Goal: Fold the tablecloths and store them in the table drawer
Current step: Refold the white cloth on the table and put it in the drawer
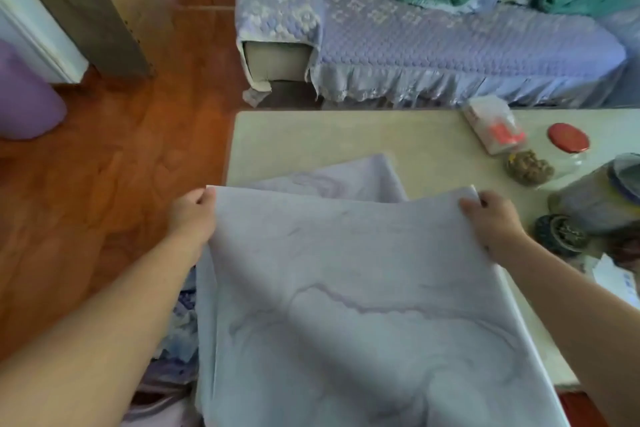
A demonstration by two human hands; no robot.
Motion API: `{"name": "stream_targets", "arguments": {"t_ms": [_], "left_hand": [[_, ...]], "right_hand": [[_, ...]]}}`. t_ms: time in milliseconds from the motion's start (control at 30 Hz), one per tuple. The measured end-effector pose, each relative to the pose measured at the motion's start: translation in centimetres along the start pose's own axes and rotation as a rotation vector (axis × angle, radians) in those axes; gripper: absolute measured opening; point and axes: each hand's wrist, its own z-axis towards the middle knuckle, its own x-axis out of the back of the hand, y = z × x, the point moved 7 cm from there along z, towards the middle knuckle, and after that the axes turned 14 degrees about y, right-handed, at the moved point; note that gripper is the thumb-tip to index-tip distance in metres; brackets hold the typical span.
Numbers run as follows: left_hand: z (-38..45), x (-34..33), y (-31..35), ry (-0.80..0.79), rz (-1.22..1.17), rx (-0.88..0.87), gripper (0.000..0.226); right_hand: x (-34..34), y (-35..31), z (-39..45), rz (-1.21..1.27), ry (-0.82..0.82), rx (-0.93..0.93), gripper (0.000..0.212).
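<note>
A thin, pale lilac tablecloth (346, 288), smooth with faint wavy seams, is hanging over the near edge of the cream desk (311, 135). The left hand (192, 215) is pinching its top left corner and the right hand (491, 218) is pinching the top right, holding the edge taut above the desk. A red lid (568, 137), a blurred packet (493, 123) and jars are sitting at the desk's right. Beyond, a quilted lavender sofa (450, 42) is standing on reddish wood floor (104, 184).
</note>
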Motion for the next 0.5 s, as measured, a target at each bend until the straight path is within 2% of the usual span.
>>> {"name": "stream_targets", "arguments": {"t_ms": [67, 167, 233, 333, 400, 500], "left_hand": [[0.8, -4.5, -4.2, -0.040, 0.144, -0.033, 0.039], [0.2, -7.6, -8.9, 0.005, 0.274, -0.033, 0.036], [-0.8, -7.4, -10.2, 0.058, 0.247, -0.024, 0.038], [-2.6, -5.9, -10.8, 0.062, 0.153, 0.089, 0.039], [-4.0, -4.4, -10.9, 0.043, 0.194, 0.129, 0.034], [-6.4, -1.7, -12.1, 0.051, 0.199, 0.182, 0.035]], "right_hand": [[-4.7, 3.1, 1.4, -0.053, -0.042, 0.006, 0.026], [-7.5, 7.2, 2.3, -0.084, -0.047, -0.041, 0.027], [-7.8, 8.7, 1.1, -0.097, -0.147, -0.077, 0.031], [-5.9, 10.2, -1.7, -0.058, -0.316, -0.153, 0.029], [-4.3, 11.1, -3.4, -0.095, -0.403, -0.162, 0.027], [-2.5, 12.7, -6.9, -0.039, -0.600, -0.275, 0.027]]}}
